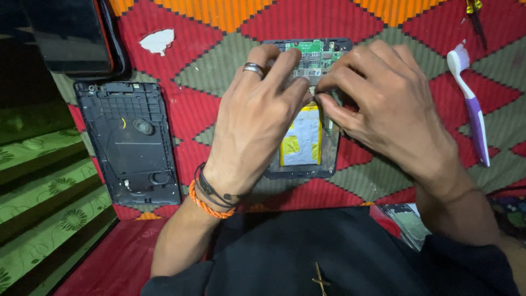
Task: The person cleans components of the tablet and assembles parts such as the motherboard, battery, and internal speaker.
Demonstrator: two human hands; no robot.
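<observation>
Opened tablet (307, 148), centre of patterned cloth (208, 71), innards up for access. Left hand (252, 120) and right hand (383, 104) meet over its circuit board (315, 52), fingertips pinching a small part. Back cover (129, 142) left; toothbrush (471, 104) right.

A coarse woven cloth (219, 82) in red, orange and grey-green diamonds covers the counter. The opened black tablet (307, 164) shows a glossy silver-yellow foil battery (301, 143) and matt green circuit board (312, 46). At nine o'clock lies a matt black plastic back cover (129, 142); at three o'clock, a smooth white-purple plastic toothbrush (472, 104). A polished metal ring (253, 68) gleams.
</observation>
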